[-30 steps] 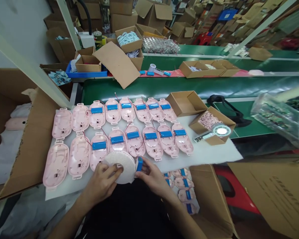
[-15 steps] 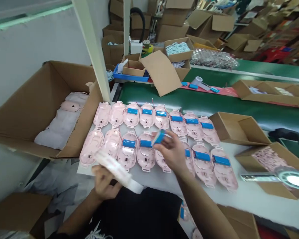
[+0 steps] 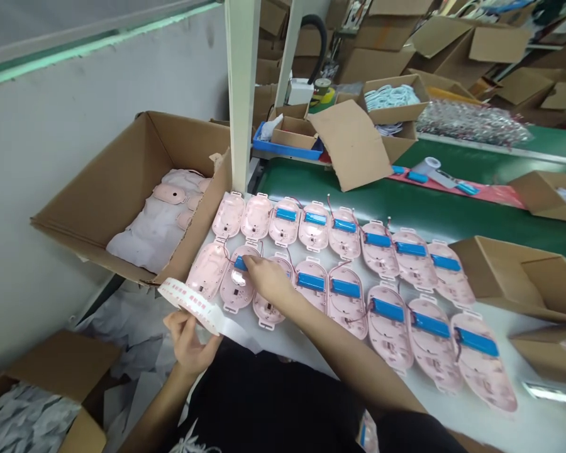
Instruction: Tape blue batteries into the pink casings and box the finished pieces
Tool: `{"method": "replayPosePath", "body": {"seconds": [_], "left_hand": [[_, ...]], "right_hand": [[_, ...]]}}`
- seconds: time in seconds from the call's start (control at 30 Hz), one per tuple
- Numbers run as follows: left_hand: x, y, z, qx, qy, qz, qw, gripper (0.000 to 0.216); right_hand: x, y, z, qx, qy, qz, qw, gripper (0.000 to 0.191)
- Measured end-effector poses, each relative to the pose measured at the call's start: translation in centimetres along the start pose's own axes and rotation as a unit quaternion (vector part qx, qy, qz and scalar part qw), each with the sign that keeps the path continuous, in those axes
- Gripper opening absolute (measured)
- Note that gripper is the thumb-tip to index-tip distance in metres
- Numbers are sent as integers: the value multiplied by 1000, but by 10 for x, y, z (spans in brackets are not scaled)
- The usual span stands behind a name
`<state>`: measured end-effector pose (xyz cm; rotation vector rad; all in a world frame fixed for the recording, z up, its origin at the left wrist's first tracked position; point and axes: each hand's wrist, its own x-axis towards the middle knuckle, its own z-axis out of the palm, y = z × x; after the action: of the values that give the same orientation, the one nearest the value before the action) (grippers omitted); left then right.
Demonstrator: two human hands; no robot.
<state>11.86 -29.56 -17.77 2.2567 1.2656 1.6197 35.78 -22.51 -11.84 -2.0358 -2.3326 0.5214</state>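
Two rows of pink plastic shells (image 3: 344,277) lie on a white sheet, most with a blue battery (image 3: 345,288) inside. My right hand (image 3: 266,279) reaches left and presses a blue battery (image 3: 240,263) into a shell near the left end of the near row, fingers closed on it. My left hand (image 3: 188,336) holds a white roll of adhesive pads (image 3: 191,303) at the table's near edge, fingers wrapped round it. The three leftmost shells (image 3: 228,215) hold no battery.
A large open carton (image 3: 122,189) with pink parts on white wrap stands at the left. A white post (image 3: 242,88) rises behind the shells. Small cardboard boxes (image 3: 519,270) sit at the right, a green conveyor belt (image 3: 434,211) behind, with more cartons beyond.
The view swung left. My right hand carried the blue battery from the roll over to a shell at the left of the near row. My left hand lowered the roll toward the near edge.
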Motion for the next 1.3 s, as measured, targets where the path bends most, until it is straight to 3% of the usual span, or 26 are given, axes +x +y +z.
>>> {"method": "replayPosePath", "body": {"seconds": [0.27, 0.47, 0.73, 1.03, 1.3], "left_hand": [[11, 0, 6, 12, -24, 10, 1000, 38], [14, 1, 6, 30, -25, 20, 999, 34], [11, -2, 6, 41, -29, 2, 999, 30], [15, -5, 10, 17, -44, -7, 999, 33], [14, -6, 14, -17, -30, -13, 999, 33]], "right_hand": [[18, -12, 2, -38, -23, 22, 999, 32], [19, -22, 1, -33, 4, -13, 999, 38], [27, -11, -1, -10, -49, -3, 999, 31], [31, -6, 3, -36, -78, -36, 996, 62], [27, -3, 8, -14, -71, -45, 996, 63]]}}
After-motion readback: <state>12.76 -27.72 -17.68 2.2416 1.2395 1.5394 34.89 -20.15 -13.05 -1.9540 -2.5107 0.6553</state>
